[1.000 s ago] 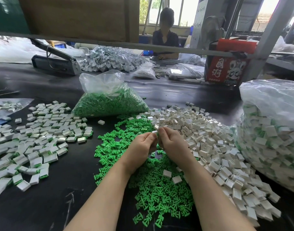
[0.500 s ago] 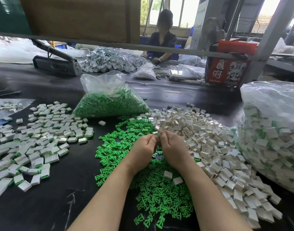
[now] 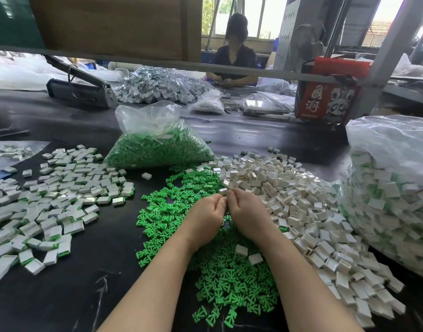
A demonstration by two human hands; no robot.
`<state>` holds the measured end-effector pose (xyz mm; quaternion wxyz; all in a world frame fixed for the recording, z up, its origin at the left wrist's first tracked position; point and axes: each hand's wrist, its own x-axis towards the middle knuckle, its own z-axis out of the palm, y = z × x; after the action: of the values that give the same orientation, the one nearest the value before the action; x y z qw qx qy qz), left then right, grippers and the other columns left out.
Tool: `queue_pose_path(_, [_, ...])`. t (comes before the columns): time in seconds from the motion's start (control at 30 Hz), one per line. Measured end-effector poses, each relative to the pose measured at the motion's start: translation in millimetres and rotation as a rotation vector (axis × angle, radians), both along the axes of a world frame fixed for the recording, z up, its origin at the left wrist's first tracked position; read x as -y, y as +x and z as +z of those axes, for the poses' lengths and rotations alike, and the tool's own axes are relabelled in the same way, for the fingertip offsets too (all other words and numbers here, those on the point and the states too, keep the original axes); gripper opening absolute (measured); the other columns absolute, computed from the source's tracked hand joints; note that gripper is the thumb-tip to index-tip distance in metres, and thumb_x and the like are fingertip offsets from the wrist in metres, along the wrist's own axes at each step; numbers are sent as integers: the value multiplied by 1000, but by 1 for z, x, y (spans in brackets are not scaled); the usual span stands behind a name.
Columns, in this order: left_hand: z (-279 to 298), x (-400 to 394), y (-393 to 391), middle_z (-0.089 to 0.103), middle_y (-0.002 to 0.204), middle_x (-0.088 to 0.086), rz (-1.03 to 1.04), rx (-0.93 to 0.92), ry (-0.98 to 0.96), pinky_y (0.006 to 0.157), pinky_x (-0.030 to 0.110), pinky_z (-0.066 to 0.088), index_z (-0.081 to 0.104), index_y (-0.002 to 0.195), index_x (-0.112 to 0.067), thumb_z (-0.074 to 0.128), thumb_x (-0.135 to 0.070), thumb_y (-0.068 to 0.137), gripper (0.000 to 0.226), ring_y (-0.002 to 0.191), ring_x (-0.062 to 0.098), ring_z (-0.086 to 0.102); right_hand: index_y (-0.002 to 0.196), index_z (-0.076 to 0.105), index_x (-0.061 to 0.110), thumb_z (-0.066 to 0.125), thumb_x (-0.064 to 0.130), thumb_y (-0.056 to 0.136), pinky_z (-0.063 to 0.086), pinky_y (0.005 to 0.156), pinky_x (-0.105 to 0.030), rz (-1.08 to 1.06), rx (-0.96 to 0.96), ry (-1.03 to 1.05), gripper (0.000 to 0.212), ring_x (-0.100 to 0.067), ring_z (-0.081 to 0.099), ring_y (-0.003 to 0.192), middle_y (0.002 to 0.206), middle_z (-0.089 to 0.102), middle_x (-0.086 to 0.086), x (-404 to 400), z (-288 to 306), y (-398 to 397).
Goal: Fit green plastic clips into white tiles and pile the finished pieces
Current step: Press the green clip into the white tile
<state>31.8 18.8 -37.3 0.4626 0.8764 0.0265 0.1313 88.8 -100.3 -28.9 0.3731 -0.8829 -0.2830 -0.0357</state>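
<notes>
The clear bag of green clips (image 3: pixel 157 144) slumps on the black table (image 3: pixel 62 295), its crinkled film open at the top and its lower half packed tight with small green plastic pieces. Just in front of that bag a loose heap of green clips (image 3: pixel 217 279) spreads toward the camera — flat, forked shapes with a matte surface. To the right of the bag, touching the green heap along its edge, lies a mound of white tiles (image 3: pixel 301 207): small glossy rectangular shells, many showing a hollow side. Far right of the bag stands a large clear sack (image 3: pixel 392 188) bulging with white tiles that show green at their edges. To the left of the bag the finished pieces (image 3: pixel 62 195) lie scattered flat, white with green along one side.

In front of the bag, over the seam between green heap and white mound, the two hands meet. The left hand (image 3: pixel 205 216) and right hand (image 3: pixel 247 212) are both curled, fingertips pressed together around a small white tile (image 3: pixel 224 190) — only its corner shows, and whether a clip sits in it cannot be told. Two stray white tiles lie on the green heap between the forearms.

Behind the bag, across the table, sits a person (image 3: pixel 234 56) beside a grey-white pile (image 3: pixel 162 85) and a red box (image 3: pixel 330 92).
</notes>
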Motion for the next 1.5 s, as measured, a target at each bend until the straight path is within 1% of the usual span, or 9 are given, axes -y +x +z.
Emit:
queue_pose_path(0.13, [2,-1,-2,58,69,-10,2,-16,63,57,24,37,57,78,-26,39,-28,105,32,63,5,53,64,47,23,27,35,92,44,67,-40,64,-8,-14,36,-14,49,64,68,55,1,-1,6,-5])
queue_pose_path(0.23, [3,1,-3,68,83,-5,-2,-22,53,68,31,49,65,89,-21,36,-32,105,34,78,14,64,73,53,21,17,48,96,46,74,-40,76,31,-112,50,-19,56,74,77,61,-2,-3,6,-8])
queue_pose_path(0.33, [5,4,-6,63,74,-9,11,-20,77,63,30,46,56,72,-30,31,-42,97,37,76,21,63,86,60,13,16,60,97,44,75,-37,20,79,-213,65,-23,58,79,82,63,-5,-7,3,-9])
queue_pose_path(0.47, [1,6,-5,70,87,1,25,-18,119,66,33,47,53,78,-30,28,-43,92,31,77,21,62,82,61,9,21,50,100,43,76,-37,-2,68,-233,60,-27,59,83,83,63,-9,-8,1,-9])
queue_pose_path(0.6, [-3,7,-3,64,81,-13,56,-17,172,59,22,37,51,82,-36,33,-35,99,26,70,8,54,77,59,11,25,39,102,45,78,-39,-13,50,-190,51,-27,58,81,84,65,-12,-8,1,-9])
queue_pose_path(0.73, [-5,7,-1,70,94,-1,58,-40,168,72,30,45,61,95,-28,35,-30,103,28,83,19,62,75,58,11,27,32,101,46,77,-40,-16,27,-186,46,-26,57,79,83,64,-12,-7,1,-9])
queue_pose_path(0.97, [-3,7,-1,71,101,3,36,-32,159,78,34,48,62,100,-23,39,-23,102,24,91,23,63,70,55,13,29,28,101,46,75,-40,-16,40,-182,43,-27,57,78,83,65,-14,-7,3,-10])
queue_pose_path(1.3, [-4,8,0,69,96,0,29,-44,165,69,27,40,56,91,-29,39,-22,100,20,80,17,58,64,50,17,32,27,100,49,76,-43,-23,3,-155,42,-28,57,76,79,64,-13,-6,6,-12])
queue_pose_path(1.5, [-4,7,0,70,96,1,23,-42,166,72,31,45,56,91,-30,39,-24,100,20,83,19,60,62,48,19,34,27,100,47,73,-41,-23,2,-140,41,-26,56,73,75,62,-10,-5,5,-12])
